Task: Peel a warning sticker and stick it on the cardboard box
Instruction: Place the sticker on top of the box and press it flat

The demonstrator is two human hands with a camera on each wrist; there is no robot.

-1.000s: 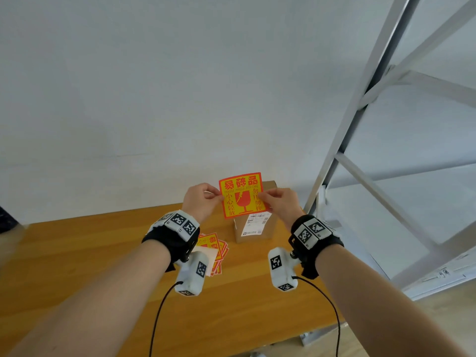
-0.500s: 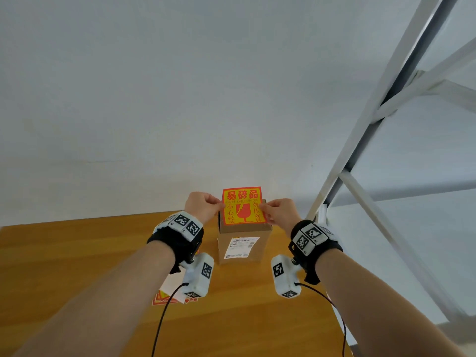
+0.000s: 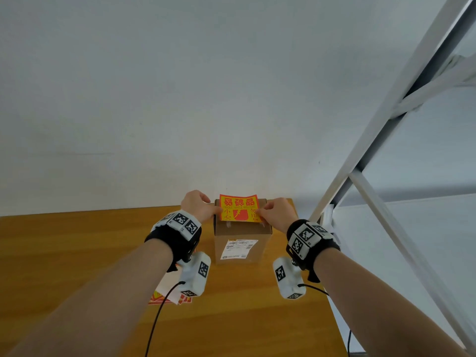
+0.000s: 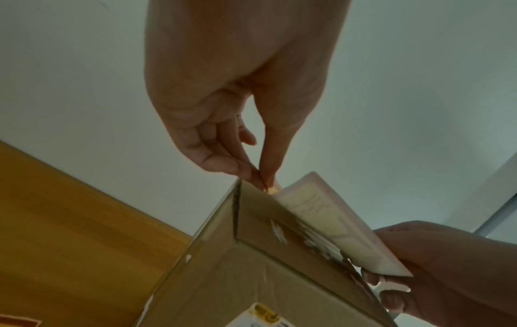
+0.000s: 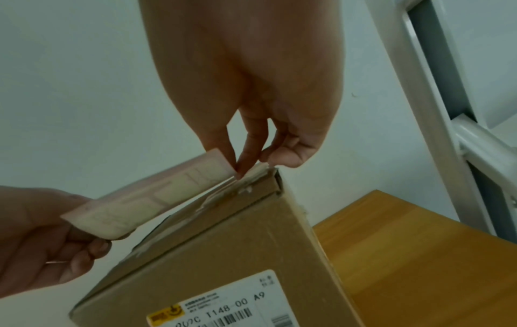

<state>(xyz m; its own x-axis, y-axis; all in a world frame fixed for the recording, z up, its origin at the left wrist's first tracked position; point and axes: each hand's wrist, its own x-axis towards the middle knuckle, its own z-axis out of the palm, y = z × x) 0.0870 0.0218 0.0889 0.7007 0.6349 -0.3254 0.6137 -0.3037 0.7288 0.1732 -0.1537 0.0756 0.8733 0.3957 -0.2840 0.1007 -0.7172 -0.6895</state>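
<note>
A red and yellow warning sticker (image 3: pixel 239 208) hangs over the top of the brown cardboard box (image 3: pixel 242 235), printed side facing me. My left hand (image 3: pixel 217 210) pinches its left edge and my right hand (image 3: pixel 258 213) pinches its right edge. In the left wrist view, thumb and finger of the left hand (image 4: pixel 265 181) meet at the box's top corner, and the sticker's pale back (image 4: pixel 321 219) bows up from the box (image 4: pixel 251 276). The right wrist view shows the right hand (image 5: pixel 243 170) pinching the sticker (image 5: pixel 156 199) just above the box (image 5: pixel 223 243). Whether the sticker touches the top I cannot tell.
The box stands near the back right corner of a wooden table (image 3: pixel 77 253), close to a white wall, with a shipping label (image 3: pixel 238 249) on its front. More stickers (image 3: pixel 167 297) lie on the table under my left wrist. A white metal rack (image 3: pixel 386 124) rises at the right.
Both hands have carried the sticker forward and down, from in front of the box to just over its top. The sticker now bows upward at its far edge.
</note>
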